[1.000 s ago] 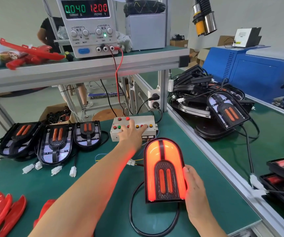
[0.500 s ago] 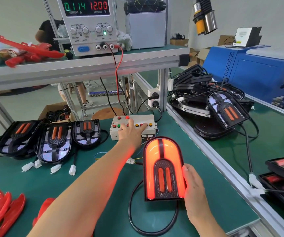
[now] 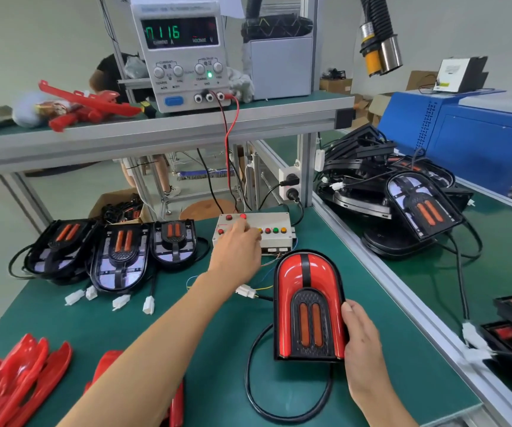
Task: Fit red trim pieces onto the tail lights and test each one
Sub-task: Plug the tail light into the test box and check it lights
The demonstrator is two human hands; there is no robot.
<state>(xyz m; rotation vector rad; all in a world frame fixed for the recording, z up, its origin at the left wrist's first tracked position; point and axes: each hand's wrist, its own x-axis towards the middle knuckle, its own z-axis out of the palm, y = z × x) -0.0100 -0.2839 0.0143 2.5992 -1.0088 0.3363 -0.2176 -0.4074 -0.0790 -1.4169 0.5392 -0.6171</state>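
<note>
Right hand [image 3: 360,337] has a curled grip on the trimmed tail light's [image 3: 307,303] rigid black edge; glossy red looks slippery. Left hand [image 3: 237,251] pokes the button box [image 3: 276,220], fingers relaxed.

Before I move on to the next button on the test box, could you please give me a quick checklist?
1. Red trim seated on tail light: ok.
2. Right hand steadies its right edge: ok.
3. Left hand on the button box: ok.
4. White connector fully mated: cannot tell.
5. Power supply on, current shown: ok; voltage digits: cannot tell.
6. Lamp lit now: not ok.
</note>
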